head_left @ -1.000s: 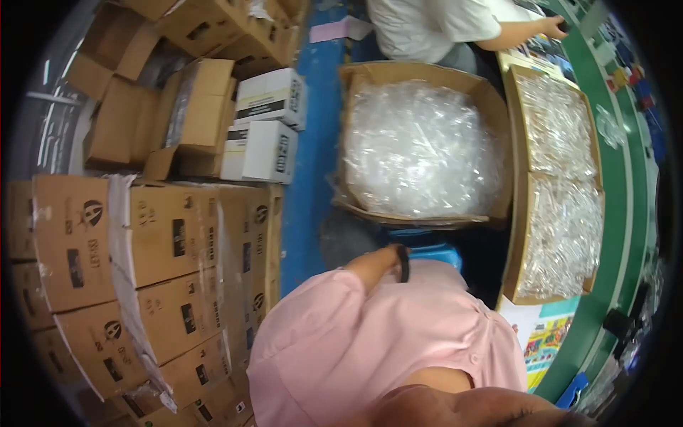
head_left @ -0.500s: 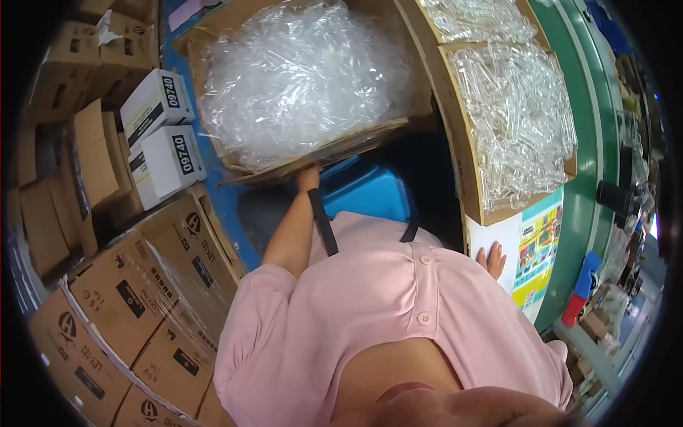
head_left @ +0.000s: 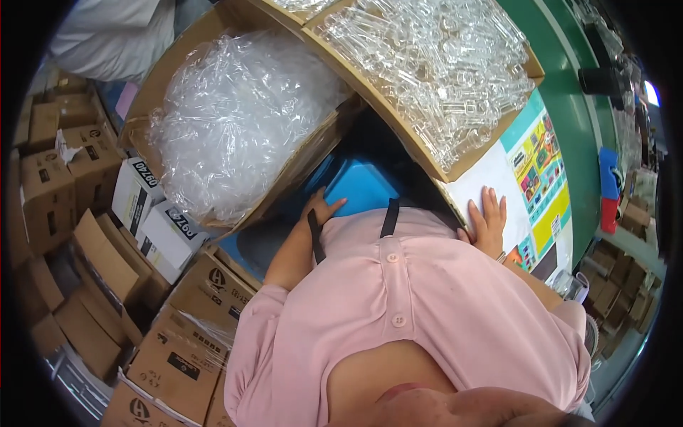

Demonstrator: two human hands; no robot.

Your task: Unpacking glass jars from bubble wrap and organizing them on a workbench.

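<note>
My left hand (head_left: 324,206) is low in front of my body, thumb apart from its fingers, beside a blue plastic piece (head_left: 364,186) that could be a stool or a bin. Nothing shows in its grasp. My right hand (head_left: 488,222) lies flat with spread fingers on a white sheet (head_left: 491,178) at the green table's edge. Ahead of my left hand stands an open carton (head_left: 299,167) heaped with clear plastic bags (head_left: 235,121). Beyond my right hand, a shallow cardboard box (head_left: 420,153) holds many clear plastic pieces (head_left: 434,71).
A colourful printed sheet (head_left: 541,178) lies on the green table (head_left: 569,85). To the left are white boxes (head_left: 167,231) and stacked brown cartons (head_left: 171,356). A blue and red object (head_left: 609,188) sits at the right. A person's light clothing (head_left: 117,35) shows at the far left.
My left hand has left the near edge of the bag carton and come back toward my body. My right hand shows more fully on the white sheet. The whole view has turned.
</note>
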